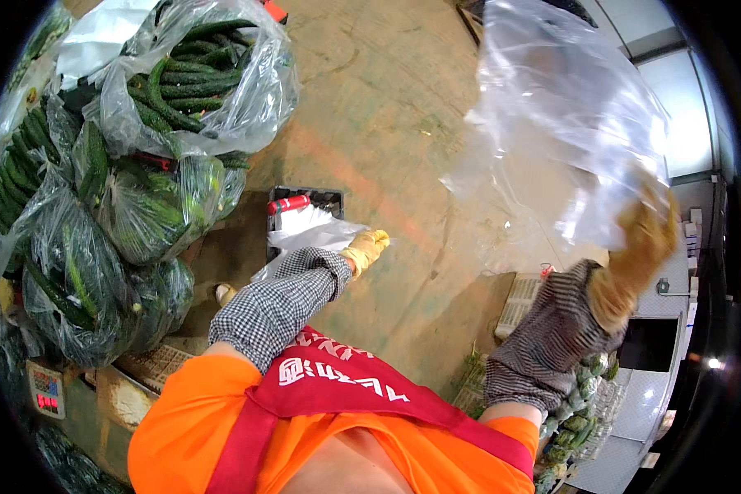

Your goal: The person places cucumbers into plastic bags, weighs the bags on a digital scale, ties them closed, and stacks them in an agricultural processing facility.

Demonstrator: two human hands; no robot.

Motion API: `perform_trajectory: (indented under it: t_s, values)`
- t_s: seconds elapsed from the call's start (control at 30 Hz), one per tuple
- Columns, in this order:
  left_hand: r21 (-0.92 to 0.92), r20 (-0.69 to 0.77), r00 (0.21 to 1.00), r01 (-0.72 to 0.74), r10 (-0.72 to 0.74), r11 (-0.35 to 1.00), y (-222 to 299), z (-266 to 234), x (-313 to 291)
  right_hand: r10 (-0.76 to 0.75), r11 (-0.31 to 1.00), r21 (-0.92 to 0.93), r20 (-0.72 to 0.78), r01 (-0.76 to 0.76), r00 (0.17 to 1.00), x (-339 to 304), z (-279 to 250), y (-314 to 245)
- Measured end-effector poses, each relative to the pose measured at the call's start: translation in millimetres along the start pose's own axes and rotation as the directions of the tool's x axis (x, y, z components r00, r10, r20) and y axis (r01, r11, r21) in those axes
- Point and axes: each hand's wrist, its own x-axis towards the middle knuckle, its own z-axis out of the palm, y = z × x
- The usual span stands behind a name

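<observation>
A clear plastic bag [564,107] billows in the air beyond the fingers of the right hand [640,239], thin, glossy and crumpled, its folds smeared by blur. The fingers, in a rough yellow glove, are blurred too, but they look closed on the bag's near edge, which trails straight out of their grip. The left hand [368,249], gloved in the same wrinkled yellow, is lower and well apart from the bag, its fingers curled together; I cannot tell whether they pinch anything.

Just left of those left fingers sits a black crate [337,200], its rim ribbed, with soft white plastic sheets [309,229] spilling over it and a smooth red cylinder [289,203] lying across its far corner. Both forearms wear loose sleeves [284,300] of small black-and-white check.

Farther left of the left fingers bulges a stack of clear sacks, the top one [267,90] open around long, bumpy, dark green cucumbers [191,82]. Nearer the body than the right fingers, and to their left, stands a pale slatted crate [517,306]. Beyond the left fingers stretches a scuffed, tan floor [370,107].
</observation>
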Motion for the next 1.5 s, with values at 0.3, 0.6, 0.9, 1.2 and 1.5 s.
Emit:
perform_trajectory:
  t_s: [0.3,0.6,0.9,1.2,1.5]
  values:
    - [0.183,-0.509,0.822,-0.187,0.256,0.965,166.9,-116.0,-40.8,0.351,0.928,-0.049,0.447,-0.37,0.823,-25.8,99.5,-11.0]
    - [0.789,-0.488,0.696,0.095,0.526,0.606,126.2,-304.8,-35.1,-0.27,0.919,-0.214,0.273,0.332,0.923,-25.7,187.8,-26.2]
    - [0.647,-0.56,0.828,0.41,0.036,0.643,97.7,-383.5,-60.9,0.229,0.768,-0.64,0.324,0.034,0.918,-64.6,150.7,134.2]
    - [0.677,-0.49,0.775,0.051,0.399,0.734,127.1,-465.2,-102.7,0.268,0.899,0.171,0.514,-0.404,0.815,-39.7,220.1,65.1]
    - [0.611,-0.737,0.389,0.733,0.552,0.3,193.6,-585.2,-445.2,-0.308,0.467,0.797,-0.259,0.383,0.915,-10.4,283.3,-266.5]
